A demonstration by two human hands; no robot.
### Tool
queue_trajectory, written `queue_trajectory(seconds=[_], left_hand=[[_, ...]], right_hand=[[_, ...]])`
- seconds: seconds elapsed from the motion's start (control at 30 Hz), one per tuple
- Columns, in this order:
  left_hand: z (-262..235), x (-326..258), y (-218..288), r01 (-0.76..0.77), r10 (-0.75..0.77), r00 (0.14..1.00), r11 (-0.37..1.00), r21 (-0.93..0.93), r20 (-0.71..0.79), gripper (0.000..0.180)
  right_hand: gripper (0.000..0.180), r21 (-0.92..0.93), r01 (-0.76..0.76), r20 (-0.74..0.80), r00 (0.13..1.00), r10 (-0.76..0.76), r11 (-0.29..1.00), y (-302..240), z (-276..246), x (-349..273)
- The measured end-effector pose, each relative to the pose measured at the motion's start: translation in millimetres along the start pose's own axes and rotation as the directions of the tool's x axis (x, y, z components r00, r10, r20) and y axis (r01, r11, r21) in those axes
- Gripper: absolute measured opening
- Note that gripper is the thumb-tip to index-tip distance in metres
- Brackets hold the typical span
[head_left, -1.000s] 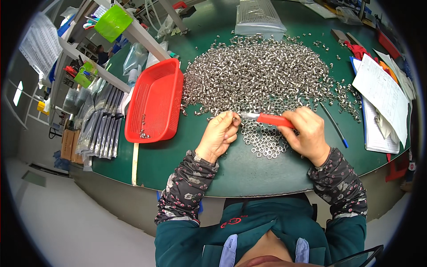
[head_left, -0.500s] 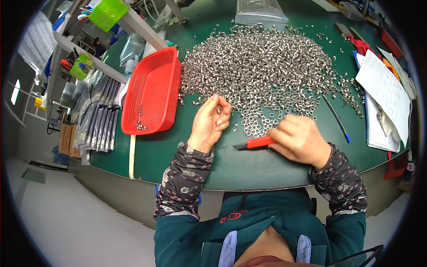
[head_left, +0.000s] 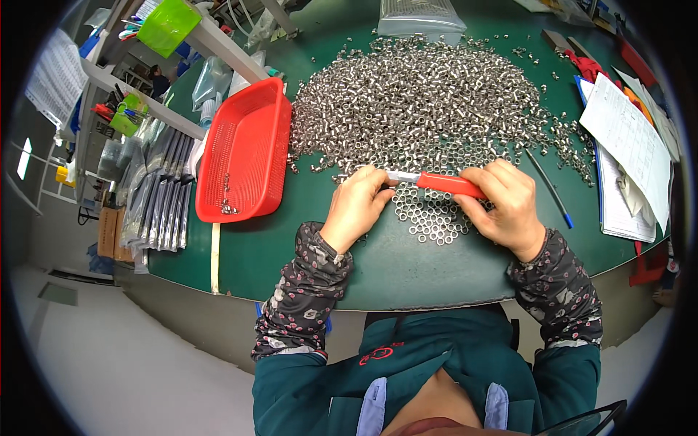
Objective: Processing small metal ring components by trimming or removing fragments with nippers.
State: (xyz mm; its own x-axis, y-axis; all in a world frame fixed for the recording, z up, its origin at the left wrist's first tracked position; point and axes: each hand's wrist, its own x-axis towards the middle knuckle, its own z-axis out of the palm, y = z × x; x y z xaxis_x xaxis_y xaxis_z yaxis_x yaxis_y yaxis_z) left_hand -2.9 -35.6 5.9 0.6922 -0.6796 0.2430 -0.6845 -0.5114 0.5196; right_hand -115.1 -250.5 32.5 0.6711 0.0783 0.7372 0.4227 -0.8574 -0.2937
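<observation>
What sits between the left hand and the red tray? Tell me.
Nothing visible does. Only bare green table lies between the left hand and the red tray; the metal rings heap lies farther back and to the right.

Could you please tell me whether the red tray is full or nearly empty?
Nearly empty: the red tray shows bare mesh, with a few metal pieces near its lower edge.

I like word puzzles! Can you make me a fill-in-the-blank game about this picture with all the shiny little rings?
1. The right hand holds a tool with a ____ handle.
2. The red tray lies to the ____ of the big pile of metal rings.
3. The left hand touches the tool's ____ tip.
4. The table top is dark ____.

Missing words: red; left; metal; green
</observation>
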Motion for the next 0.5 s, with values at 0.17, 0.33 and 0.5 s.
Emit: queue_trajectory(seconds=[0.17, 0.33, 0.5], left_hand=[[-6, 1, 3, 0.039, -0.043, 0.999, 0.993, -0.111, -0.031, 0.015], [-16, -1, -7, 0.248, -0.176, 0.963, 0.299, -0.921, 0.203, 0.012], [-11, 1, -10, 0.185, -0.076, 0.981, 0.098, -0.978, 0.179, 0.013]], right_hand=[[0.026, 0.049, 0.014, -0.022, 1.0, -0.012, 0.999, 1, 2, 0], [0.023, 0.007, -0.022, -0.011, 1.0, 0.022, 1.0, 2, 4, -4], [0.025, 0.048, -0.029, 0.007, 1.0, 0.029, 0.998, 0, 3, -4]])
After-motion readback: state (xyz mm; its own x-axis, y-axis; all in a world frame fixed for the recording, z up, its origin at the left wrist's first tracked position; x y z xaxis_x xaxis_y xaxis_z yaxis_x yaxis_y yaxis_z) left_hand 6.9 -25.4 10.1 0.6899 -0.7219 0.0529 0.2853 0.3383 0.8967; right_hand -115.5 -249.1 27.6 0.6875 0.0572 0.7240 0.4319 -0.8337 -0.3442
